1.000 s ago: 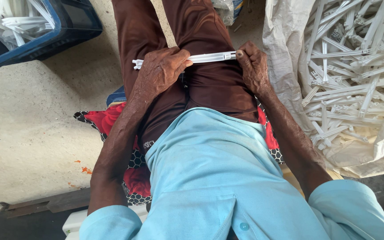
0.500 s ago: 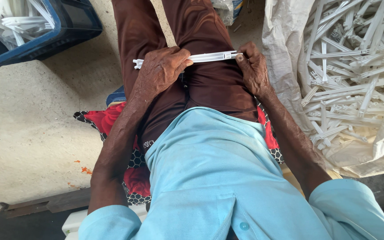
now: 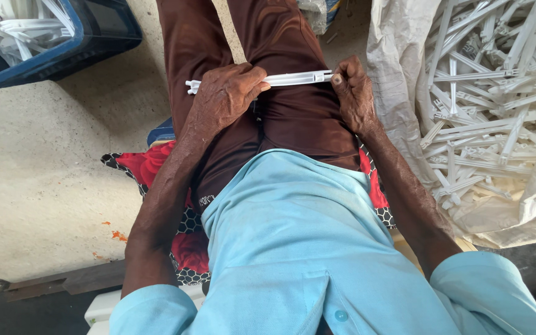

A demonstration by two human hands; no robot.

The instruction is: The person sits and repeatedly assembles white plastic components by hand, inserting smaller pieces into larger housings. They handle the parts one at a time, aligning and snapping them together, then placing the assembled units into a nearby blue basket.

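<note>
- Nearest, a light blue shirt [image 3: 293, 248] fills the lower view; under the seated person lies a red and black patterned cushion [image 3: 150, 167]
- Across the brown trousers [image 3: 293, 118] a white plastic strip [image 3: 293, 79] lies level over the thighs
- The left hand [image 3: 224, 96] has its grip closed over the strip's left part, the tip poking out beyond the knuckles; the right hand [image 3: 352, 90] has its grip pinched on the right end
- Floor [image 3: 38, 161]: bare pale concrete with small orange flecks
- Right, a white sack [image 3: 398, 74] holds a heap of like strips [image 3: 497, 93]; far left, a blue crate [image 3: 69, 56] with more, cut off by the edge
- The strip's middle-left is hidden under the fingers
- Nothing has shifted since the earlier frames; both hands stay clamped
</note>
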